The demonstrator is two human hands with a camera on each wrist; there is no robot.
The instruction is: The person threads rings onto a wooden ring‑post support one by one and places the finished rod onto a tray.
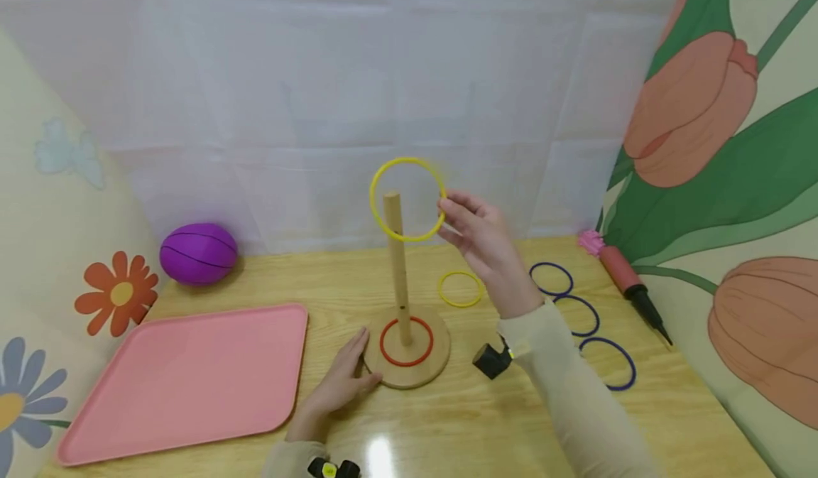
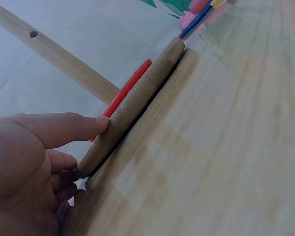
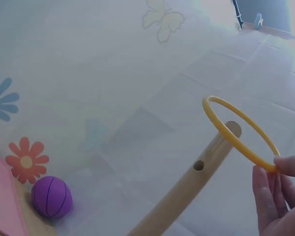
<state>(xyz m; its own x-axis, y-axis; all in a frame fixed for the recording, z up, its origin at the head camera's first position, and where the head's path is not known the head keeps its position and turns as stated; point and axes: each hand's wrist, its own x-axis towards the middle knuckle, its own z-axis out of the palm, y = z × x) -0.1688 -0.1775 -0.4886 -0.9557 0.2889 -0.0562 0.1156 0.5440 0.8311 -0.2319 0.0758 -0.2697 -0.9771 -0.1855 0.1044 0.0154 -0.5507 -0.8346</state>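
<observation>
In the head view my right hand (image 1: 476, 233) holds up a yellow ring (image 1: 407, 239), pinched between thumb and fingers at its right side. The ring is tilted near the top of a wooden post (image 1: 399, 272), overlapping it in this view. In the right wrist view the yellow ring (image 3: 241, 146) crosses just in front of the post's tip. My left hand (image 1: 339, 386) grips the left edge of the round wooden base (image 1: 431, 364), thumb against the rim, as the left wrist view shows. Around the post's foot, a red ring (image 1: 383, 354) lies on the base.
Behind the base lies another yellow ring (image 1: 441, 295). Several items stand to the right: three blue rings (image 1: 633, 375) and a pink-and-black hand pump (image 1: 620, 268) by the wall. At left are a pink tray (image 1: 204, 378) and a purple ball (image 1: 198, 254).
</observation>
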